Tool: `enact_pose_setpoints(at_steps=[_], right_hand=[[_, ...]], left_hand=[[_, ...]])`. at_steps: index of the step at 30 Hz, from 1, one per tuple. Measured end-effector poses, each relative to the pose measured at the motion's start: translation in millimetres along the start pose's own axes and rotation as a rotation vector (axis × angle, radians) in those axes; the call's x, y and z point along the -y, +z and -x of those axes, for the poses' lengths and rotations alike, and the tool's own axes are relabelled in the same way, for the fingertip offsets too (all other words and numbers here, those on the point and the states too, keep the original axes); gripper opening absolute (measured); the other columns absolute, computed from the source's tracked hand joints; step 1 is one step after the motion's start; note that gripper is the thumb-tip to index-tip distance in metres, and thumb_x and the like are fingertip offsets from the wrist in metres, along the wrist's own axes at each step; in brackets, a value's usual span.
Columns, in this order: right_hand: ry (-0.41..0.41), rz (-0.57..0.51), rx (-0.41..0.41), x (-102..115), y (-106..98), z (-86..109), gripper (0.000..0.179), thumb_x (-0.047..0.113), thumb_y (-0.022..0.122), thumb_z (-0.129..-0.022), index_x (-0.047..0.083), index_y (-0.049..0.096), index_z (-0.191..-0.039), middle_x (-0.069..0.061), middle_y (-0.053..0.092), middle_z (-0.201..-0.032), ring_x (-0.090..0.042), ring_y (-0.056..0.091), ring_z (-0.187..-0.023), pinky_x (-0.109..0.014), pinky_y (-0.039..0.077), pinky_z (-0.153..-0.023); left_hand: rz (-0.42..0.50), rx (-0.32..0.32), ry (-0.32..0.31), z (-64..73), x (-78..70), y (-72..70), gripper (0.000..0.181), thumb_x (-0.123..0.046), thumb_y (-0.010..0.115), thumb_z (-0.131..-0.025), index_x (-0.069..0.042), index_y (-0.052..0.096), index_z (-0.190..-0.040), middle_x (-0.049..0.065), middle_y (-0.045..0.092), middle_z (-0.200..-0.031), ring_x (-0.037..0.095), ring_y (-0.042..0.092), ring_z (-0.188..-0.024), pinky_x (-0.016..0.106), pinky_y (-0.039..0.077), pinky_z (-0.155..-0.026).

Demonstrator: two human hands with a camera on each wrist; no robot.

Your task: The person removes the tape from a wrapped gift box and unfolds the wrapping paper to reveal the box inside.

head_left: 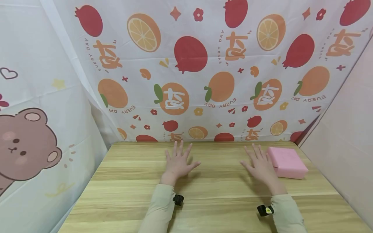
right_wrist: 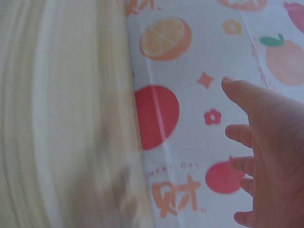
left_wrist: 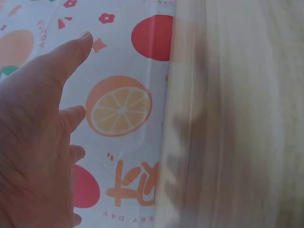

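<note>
Currently | pink box [head_left: 287, 162] | right of both hands [head_left: 177, 164] [head_left: 261, 166] | nearer right one

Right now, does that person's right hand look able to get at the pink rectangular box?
Probably yes: the bare right hand holds nothing, its fingers spread, close beside the pink rectangular box, and no object shows between them.

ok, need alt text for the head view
A person's left hand and right hand, fingers spread and holding nothing, are over a wooden table, with a pink box just right of the right hand. A fruit-print cloth hangs behind; a bear-print cloth is on the left.
</note>
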State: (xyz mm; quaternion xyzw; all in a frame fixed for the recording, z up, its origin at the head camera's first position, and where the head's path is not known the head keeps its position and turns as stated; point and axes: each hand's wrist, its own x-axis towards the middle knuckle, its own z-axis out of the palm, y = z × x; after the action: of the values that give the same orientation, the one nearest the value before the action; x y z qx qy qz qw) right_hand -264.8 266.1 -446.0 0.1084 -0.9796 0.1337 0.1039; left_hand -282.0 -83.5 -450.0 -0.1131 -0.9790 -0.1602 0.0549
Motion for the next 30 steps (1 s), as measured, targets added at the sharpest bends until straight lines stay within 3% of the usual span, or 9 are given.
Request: enact_pose_setpoints(at_steps=[7, 14, 23, 30], right_hand=[[0.081, -0.049, 0.005, -23.0, -20.5, 5.2, 0.077, 0.059, 0.042, -0.097, 0.016, 0.018, -0.157, -0.026, 0.006, -0.161, -0.047, -0.003, -0.148, -0.073, 0.005, -0.111], [0.148, -0.079, -0.027, -54.0, -33.4, 13.9, 0.076, 0.056, 0.040, -0.099, 0.009, 0.019, -0.155, -0.032, 0.007, -0.158, -0.053, -0.001, -0.145, -0.075, 0.009, -0.108], [0.160, -0.071, -0.131, -103.8, -33.9, 27.7, 0.071, 0.046, 0.040, -0.101, -0.006, 0.028, -0.147, -0.044, 0.015, -0.148, -0.062, 0.012, -0.137, -0.076, 0.017, -0.103], [0.212, -0.110, -0.139, -127.9, -34.0, 40.0, 0.075, 0.047, 0.041, -0.101, -0.007, 0.023, -0.149, -0.044, 0.018, -0.146, -0.061, 0.015, -0.134, -0.077, 0.017, -0.101]], left_hand=[[0.010, 0.011, 0.040, 0.8, -16.9, -3.6, 0.087, -0.075, 0.045, -0.086, -0.032, 0.017, -0.156, 0.009, 0.003, -0.166, 0.034, -0.008, -0.152, 0.073, -0.002, -0.113], [-0.014, 0.009, 0.128, 0.7, -38.0, 5.2, 0.085, -0.076, 0.043, -0.086, -0.031, 0.021, -0.156, 0.009, 0.009, -0.165, 0.034, -0.002, -0.153, 0.074, 0.006, -0.112], [-0.060, 0.056, 0.247, 10.5, -69.7, 18.4, 0.084, -0.077, 0.041, -0.086, -0.034, 0.021, -0.155, 0.008, 0.013, -0.165, 0.034, 0.004, -0.153, 0.071, 0.011, -0.113], [-0.068, 0.084, 0.307, 17.0, -83.9, 25.7, 0.082, -0.077, 0.038, -0.087, -0.037, 0.016, -0.156, 0.006, 0.010, -0.165, 0.032, 0.003, -0.153, 0.071, 0.012, -0.114]])
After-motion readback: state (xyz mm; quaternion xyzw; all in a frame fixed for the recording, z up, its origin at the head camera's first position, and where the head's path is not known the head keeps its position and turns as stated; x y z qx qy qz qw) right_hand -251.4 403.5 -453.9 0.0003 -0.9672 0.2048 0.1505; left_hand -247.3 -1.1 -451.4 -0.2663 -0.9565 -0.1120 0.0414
